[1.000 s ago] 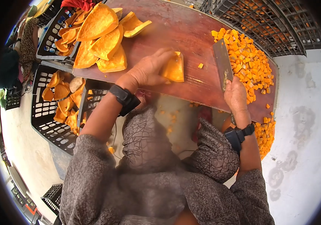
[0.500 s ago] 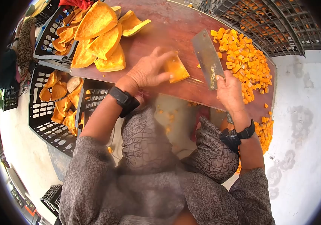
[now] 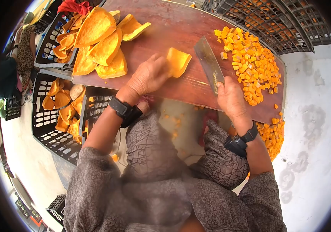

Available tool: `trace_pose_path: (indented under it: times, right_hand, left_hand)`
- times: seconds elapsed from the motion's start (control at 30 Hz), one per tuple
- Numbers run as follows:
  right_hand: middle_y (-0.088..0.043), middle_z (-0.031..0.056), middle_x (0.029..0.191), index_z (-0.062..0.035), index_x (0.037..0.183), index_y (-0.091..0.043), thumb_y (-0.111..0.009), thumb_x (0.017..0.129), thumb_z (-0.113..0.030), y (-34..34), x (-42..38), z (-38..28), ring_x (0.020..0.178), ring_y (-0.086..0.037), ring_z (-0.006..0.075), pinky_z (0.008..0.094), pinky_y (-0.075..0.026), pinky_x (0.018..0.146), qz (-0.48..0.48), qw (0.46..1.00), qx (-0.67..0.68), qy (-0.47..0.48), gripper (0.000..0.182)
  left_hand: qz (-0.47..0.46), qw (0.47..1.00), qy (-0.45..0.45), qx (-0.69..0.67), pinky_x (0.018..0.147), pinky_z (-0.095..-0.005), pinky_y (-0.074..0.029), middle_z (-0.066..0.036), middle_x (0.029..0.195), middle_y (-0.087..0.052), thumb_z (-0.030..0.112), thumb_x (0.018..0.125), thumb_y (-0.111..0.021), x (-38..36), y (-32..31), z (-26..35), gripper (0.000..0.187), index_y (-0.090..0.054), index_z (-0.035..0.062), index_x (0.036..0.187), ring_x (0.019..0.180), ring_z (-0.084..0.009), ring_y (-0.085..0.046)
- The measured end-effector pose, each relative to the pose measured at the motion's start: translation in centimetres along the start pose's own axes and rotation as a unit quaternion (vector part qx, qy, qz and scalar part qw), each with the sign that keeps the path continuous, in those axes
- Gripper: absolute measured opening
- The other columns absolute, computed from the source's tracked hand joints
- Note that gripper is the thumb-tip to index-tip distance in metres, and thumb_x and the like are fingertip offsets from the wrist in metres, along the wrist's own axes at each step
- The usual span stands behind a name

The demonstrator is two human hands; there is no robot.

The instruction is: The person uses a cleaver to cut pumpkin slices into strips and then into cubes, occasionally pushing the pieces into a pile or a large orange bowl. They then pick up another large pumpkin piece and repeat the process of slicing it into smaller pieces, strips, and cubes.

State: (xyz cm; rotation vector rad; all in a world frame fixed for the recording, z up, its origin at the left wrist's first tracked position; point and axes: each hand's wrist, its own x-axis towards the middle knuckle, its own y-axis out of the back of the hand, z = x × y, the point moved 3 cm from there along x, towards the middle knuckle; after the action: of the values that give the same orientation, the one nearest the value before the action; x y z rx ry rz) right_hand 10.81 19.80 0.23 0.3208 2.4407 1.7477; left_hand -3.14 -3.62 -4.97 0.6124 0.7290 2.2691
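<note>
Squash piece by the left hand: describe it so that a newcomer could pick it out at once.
Find the red-brown board, with big wedges at its left end and cubes heaped at its right. Between them, beside the left hand and left of the cleaver, is one orange piece. It is much smaller than the wedges, far bigger than any cube.

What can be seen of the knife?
The knife has a broad, flat, roughly rectangular blade of grey metal, with pale residue near the right hand, whose grip hides the handle. It slants over the board, between the orange slice and the cubes. Whether it touches the board is unclear.
</note>
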Motion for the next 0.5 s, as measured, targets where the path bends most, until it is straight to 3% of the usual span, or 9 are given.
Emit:
trace_pose_path:
  times: [0.17,0.3,0.5]
  right_hand:
    - [-0.063,0.0244,0.070,-0.0004,0.091,-0.052,-0.055,0.091,-0.018,0.0,-0.1,-0.1,0.070,-0.063,0.0440,0.0530,-0.050,0.065,-0.003,1.000,-0.022,0.006,0.018]
    - [-0.063,0.0273,0.078,0.0013,0.096,-0.051,-0.056,0.092,-0.018,0.2,-0.1,-0.4,0.077,-0.060,0.0476,0.0537,-0.047,0.069,-0.048,0.998,-0.021,-0.034,0.020]
    - [-0.062,0.0277,0.078,0.0021,0.093,-0.053,-0.055,0.092,-0.015,0.5,-0.3,-0.4,0.076,-0.060,0.0481,0.0539,-0.046,0.068,-0.009,1.000,0.012,0.009,0.017]
  left_hand:
    - [0.017,0.998,0.020,0.060,0.070,-0.0389,-0.052,-0.012,0.093,-0.056,0.019,0.075,-0.074,0.1,-0.4,0.7,0.035,-0.054,0.0042,0.100,0.081,-0.0316,-0.061]
    - [0.026,0.997,0.030,0.073,0.072,-0.0404,-0.052,-0.013,0.097,-0.056,0.017,0.075,-0.073,0.2,-0.5,0.8,0.035,-0.055,0.0036,0.102,0.083,-0.0333,-0.060]
    - [0.042,0.996,-0.019,0.073,0.081,-0.0413,-0.050,-0.015,0.105,-0.057,0.013,0.073,-0.069,0.5,-0.5,-0.2,0.039,-0.054,0.0030,0.108,0.093,-0.0345,-0.059]
